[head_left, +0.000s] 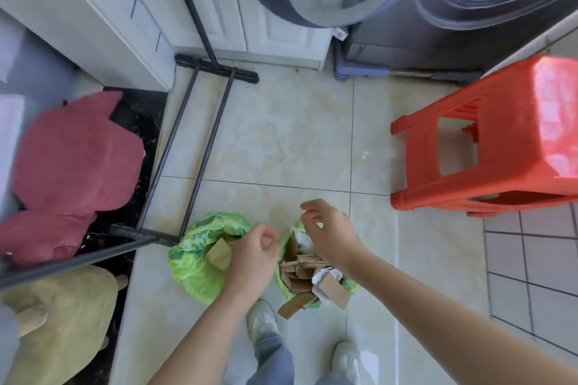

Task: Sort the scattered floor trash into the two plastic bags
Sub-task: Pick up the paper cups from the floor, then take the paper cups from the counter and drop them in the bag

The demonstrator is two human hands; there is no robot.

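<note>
Green plastic: we are standing over two green bags on the tiled floor (281, 141), the left bag (194, 259) beside the right bag (286, 286), both gaping at our feet.
Trash: we are seeing brown cardboard scraps (300, 272) and white paper heaped in the right bag, one strip poking over its rim; a single cardboard piece (219, 255) is showing in the left bag.
Step in hand: we are judging the sort as nearly finished, since no loose trash is lying on the visible tiles.
Left hand: our left hand (253, 259) is hovering between the bags, fingers curled; whether that grip is pinching the bag's edge we cannot tell.
Right hand: our right hand (328, 234) is hanging above the right bag, its grip released, fingers loosely spread, holding nothing.
Next move: we are expecting a need to tuck in the overhanging strip or gather the bag mouths, gently, as thin plastic is likely to tear on cardboard corners.
Surroundings: an orange stool (500, 141) is standing well apart at right.
</note>
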